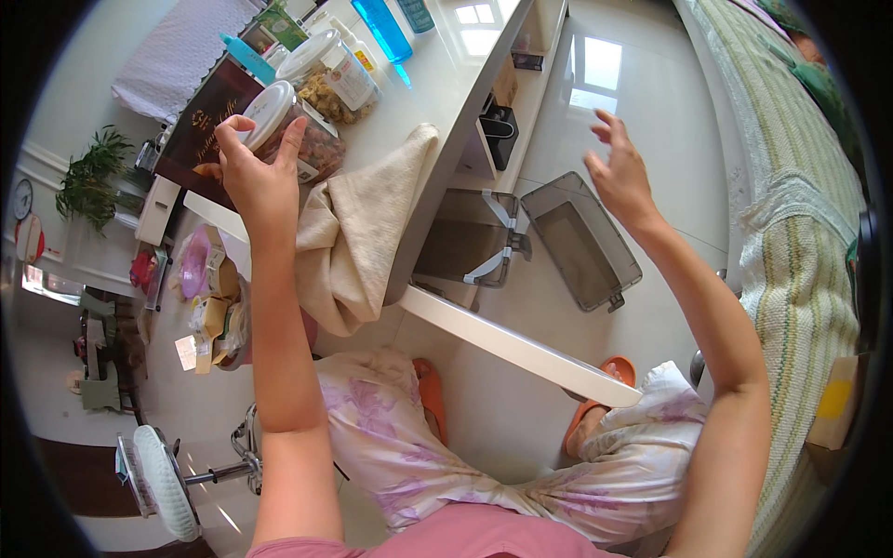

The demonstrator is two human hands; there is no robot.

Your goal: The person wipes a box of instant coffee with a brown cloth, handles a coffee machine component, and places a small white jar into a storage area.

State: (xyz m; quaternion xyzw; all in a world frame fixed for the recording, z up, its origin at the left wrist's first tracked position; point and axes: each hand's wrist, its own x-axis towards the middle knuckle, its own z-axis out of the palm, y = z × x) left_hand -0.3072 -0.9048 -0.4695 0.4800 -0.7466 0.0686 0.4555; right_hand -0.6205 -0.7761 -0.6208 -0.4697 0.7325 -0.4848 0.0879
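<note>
My left hand is at the nearer clear plastic jar, thumb and fingers spread on either side of its white lid; whether they grip it is hard to tell. Reddish-brown pieces fill this jar. Behind it stands a second clear jar with yellowish dried pieces. A cream cloth lies bunched over the cabinet edge beside my left forearm. My right hand hangs in the air with its fingers apart and holds nothing. Below it, a grey translucent plastic bin rests on the tiled floor.
An open drawer juts out across my knees. Another grey bin with light straps sits by the lower shelf. A dark coffee box and a blue bottle stand on the white top. A bed with a striped cover borders the right.
</note>
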